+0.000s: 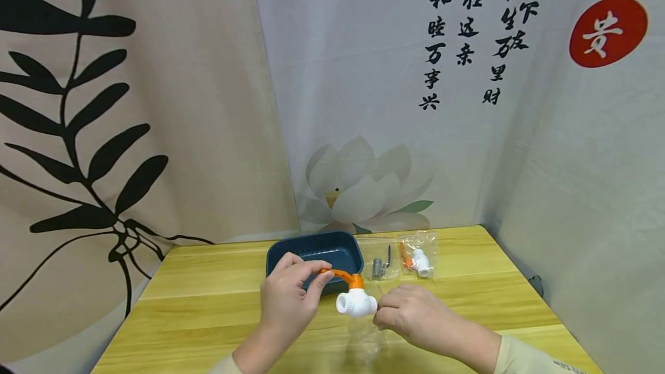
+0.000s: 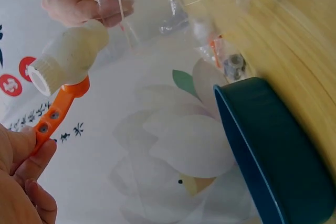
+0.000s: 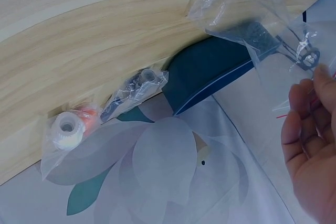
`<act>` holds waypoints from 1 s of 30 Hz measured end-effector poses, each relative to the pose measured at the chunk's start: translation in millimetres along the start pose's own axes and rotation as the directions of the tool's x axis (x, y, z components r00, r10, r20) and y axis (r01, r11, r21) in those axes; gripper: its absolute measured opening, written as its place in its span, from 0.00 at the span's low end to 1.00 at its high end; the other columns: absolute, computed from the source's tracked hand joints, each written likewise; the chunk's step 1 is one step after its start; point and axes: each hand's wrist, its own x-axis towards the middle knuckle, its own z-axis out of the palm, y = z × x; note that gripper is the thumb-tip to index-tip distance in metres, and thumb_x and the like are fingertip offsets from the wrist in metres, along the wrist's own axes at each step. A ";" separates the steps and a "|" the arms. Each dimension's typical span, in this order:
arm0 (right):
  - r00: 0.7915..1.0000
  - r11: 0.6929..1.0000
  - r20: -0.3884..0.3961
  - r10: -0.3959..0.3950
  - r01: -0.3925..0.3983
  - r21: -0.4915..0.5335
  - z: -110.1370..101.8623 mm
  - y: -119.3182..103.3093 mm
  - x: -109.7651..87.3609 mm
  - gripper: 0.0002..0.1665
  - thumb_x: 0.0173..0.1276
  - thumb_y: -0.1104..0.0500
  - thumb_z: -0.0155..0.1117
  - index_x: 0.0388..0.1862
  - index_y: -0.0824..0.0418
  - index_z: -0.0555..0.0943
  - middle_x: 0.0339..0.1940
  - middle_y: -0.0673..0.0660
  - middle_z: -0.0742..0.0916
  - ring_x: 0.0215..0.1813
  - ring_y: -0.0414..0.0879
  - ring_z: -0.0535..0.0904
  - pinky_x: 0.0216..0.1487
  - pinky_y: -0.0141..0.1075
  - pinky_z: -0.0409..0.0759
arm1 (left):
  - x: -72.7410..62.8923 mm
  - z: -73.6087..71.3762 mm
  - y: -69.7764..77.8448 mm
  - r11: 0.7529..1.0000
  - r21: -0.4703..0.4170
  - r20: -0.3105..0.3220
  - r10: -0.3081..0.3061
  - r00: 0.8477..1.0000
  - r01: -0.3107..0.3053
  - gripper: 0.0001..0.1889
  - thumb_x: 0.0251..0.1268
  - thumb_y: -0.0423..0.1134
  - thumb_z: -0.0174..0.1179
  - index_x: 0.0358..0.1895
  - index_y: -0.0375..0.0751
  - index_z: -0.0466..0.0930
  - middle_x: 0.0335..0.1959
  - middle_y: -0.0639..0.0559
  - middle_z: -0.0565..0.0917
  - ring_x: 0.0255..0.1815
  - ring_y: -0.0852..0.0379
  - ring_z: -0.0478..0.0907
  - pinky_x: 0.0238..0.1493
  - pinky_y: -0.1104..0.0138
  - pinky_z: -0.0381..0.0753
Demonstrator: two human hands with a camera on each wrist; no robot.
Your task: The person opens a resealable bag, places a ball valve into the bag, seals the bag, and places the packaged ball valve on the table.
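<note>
On my head feed: the valve (image 1: 355, 303) is held up over the table (image 1: 208, 299), on the near side of the dark blue tray (image 1: 332, 250). White plastic body, stubby, ribbed collars at its ends, orange cap on top, orange lever (image 2: 62, 103) bending off it toward the left hand (image 1: 291, 296). Left wrist feed: two round dark recesses in the lever, hollow bore visible in the near white end. Body looks off-white there, brighter white on head.

Left grip: thumb and index brought together, pinching the lever's far tip. Body itself not held by it.

Right hand (image 1: 415, 313) sits just beside the valve's other end. Right grip: fingers curled, pinching the edge of a clear plastic bag (image 1: 366, 339) with a red line near its mouth; bag hangs below. Whether that valve end touches bag or fingers, I can't tell.

Right of the tray on the table: a clear packet with a grey cylindrical part (image 1: 377, 269) and a thin dark bent piece (image 1: 388, 256), then another packet with a second white-and-orange valve (image 1: 421, 262).
</note>
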 end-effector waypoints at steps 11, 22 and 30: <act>1.000 1.000 0.008 -0.014 0.014 0.013 2.7 1.5 -1.5 0.12 0.54 0.51 0.84 0.35 0.46 0.88 0.35 0.40 0.89 0.36 0.33 0.83 0.40 0.24 0.80 | -3.5 5.8 0.1 0.997 0.043 0.027 0.069 0.997 -0.070 0.09 0.53 0.40 0.83 0.35 0.48 0.93 0.27 0.62 0.90 0.29 0.65 0.68 0.25 0.84 0.63; 1.000 0.999 0.009 -0.001 0.001 0.035 3.5 -0.2 -0.9 0.16 0.50 0.52 0.87 0.36 0.46 0.89 0.35 0.40 0.90 0.37 0.32 0.84 0.41 0.22 0.80 | -4.6 7.3 3.5 0.986 0.060 0.014 0.152 0.988 -0.153 0.08 0.54 0.39 0.82 0.36 0.49 0.92 0.29 0.61 0.92 0.29 0.62 0.70 0.24 0.82 0.69; 1.000 0.999 0.008 0.009 -0.009 0.033 4.4 -1.1 -0.9 0.14 0.51 0.52 0.86 0.35 0.46 0.88 0.35 0.39 0.89 0.36 0.32 0.83 0.40 0.24 0.80 | -4.1 6.3 6.1 0.964 0.094 0.017 0.248 0.969 -0.248 0.09 0.53 0.39 0.81 0.37 0.49 0.92 0.31 0.61 0.92 0.29 0.59 0.71 0.25 0.79 0.72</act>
